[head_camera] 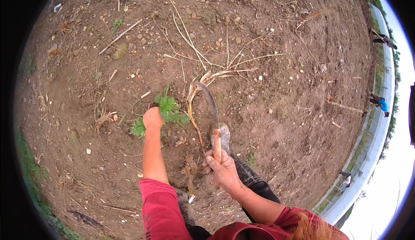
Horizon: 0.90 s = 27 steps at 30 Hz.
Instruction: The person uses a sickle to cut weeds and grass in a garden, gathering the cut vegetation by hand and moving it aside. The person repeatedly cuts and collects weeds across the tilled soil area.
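My left hand [153, 118] is closed around a feathery green weed [170, 108], whose leaves stick out on both sides of the fist. Its stem and base are hidden by the hand. My right hand [223, 168] grips the orange-red handle [217, 146] of a sickle. The curved, dark sickle blade [211, 102] points away from me, its tip bending left toward a dry plant stalk [205, 78]. That stalk lies between the weed and the sickle, with straw-coloured leaves fanned out on the soil.
Bare stony soil [285, 117] surrounds me. A cut stalk stub [189, 175] stands between my boots, the right boot [223, 136] just beyond my right hand. Another root stump [105, 118] sits left. Several people, one in blue [382, 104], are far off by a long white structure [379, 155].
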Tool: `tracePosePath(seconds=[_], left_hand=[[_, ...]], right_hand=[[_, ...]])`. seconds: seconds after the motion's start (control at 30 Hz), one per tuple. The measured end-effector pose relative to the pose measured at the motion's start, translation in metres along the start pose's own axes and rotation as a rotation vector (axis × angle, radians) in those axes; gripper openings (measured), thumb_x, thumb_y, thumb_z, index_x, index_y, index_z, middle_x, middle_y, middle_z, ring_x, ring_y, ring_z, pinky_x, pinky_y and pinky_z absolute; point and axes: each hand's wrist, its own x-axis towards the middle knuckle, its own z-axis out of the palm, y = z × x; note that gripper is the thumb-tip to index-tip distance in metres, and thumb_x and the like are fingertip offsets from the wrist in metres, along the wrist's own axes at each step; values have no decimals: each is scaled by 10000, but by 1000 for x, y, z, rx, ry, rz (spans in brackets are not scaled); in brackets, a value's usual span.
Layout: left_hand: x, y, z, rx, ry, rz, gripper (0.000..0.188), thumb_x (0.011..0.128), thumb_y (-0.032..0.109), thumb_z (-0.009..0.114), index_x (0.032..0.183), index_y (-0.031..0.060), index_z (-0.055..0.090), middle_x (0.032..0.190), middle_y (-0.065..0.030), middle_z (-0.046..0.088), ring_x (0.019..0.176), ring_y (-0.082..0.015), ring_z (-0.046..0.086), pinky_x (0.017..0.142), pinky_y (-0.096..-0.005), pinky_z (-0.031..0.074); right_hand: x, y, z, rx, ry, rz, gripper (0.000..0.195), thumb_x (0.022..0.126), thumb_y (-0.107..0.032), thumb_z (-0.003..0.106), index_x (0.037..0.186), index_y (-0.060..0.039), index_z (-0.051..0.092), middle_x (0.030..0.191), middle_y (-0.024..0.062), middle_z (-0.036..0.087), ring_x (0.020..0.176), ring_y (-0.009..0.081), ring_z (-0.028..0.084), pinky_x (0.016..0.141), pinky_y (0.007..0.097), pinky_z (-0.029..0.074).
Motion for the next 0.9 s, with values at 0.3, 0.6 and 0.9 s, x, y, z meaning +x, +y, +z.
tracePosePath(seconds=[0.3, 0.6, 0.9], left_hand=[[-209, -69, 6, -634, -516, -362, 444, 780, 181, 586, 1179, -2, 522, 1197, -227, 531, 1119, -329, 518, 900, -424, 452], [-457, -219, -7, 30, -535, -631, 446, 707, 397, 661, 1029, 93, 603, 1154, -112, 571, 960, -307, 590, 830, -400, 479], [-757, -144, -40, -201, -513, -1223, 330, 752, 275, 606, 1036, 112, 645, 1040, -132, 636, 1095, -299, 543, 890, -375, 454]], right_hand=[[-6, -2, 19, 13, 9, -9, 104, 923, -137, 520, 1005, -74, 520, 780, 16, 574, 611, 77, 507, 546, 218, 431], [-7, 70, -6, -309, -27, -92, 38, 895, -101, 520, 893, -95, 482, 695, 5, 549, 509, 72, 478, 439, 214, 392], [-120, 54, -9, -688, -158, 13, 53, 877, -91, 529, 881, -85, 476, 662, 14, 523, 487, 106, 498, 415, 242, 421]])
